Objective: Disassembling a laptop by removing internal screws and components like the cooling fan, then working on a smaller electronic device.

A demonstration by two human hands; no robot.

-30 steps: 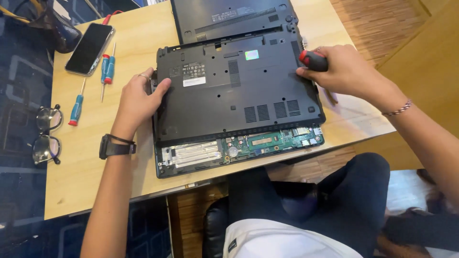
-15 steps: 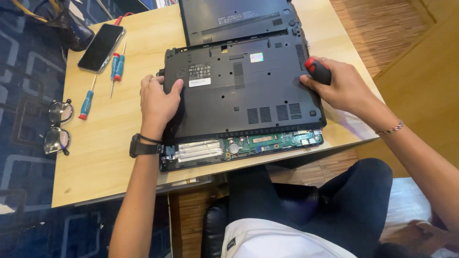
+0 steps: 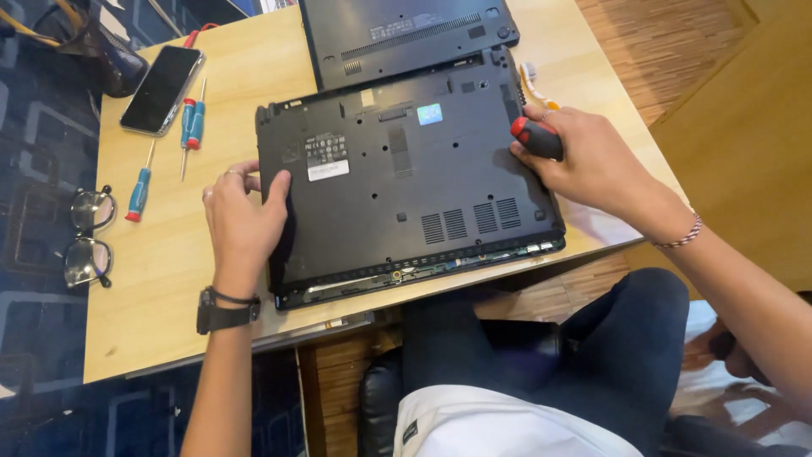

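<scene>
Left hand [image 3: 245, 216] grips the left edge of the upturned black laptop [image 3: 406, 169] on the wooden tabletop [image 3: 161, 279]. Right hand [image 3: 592, 161] holds a red-and-black screwdriver [image 3: 535, 138] at the right edge.

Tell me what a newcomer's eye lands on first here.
First, the black laptop lying upside down in the middle of the wooden table, with a strip of circuit board showing along its near edge. The left hand grips its left edge, and the right hand holds a red and black screwdriver at its right edge. Off to the left lie blue screwdrivers, a phone and eyeglasses.
</scene>
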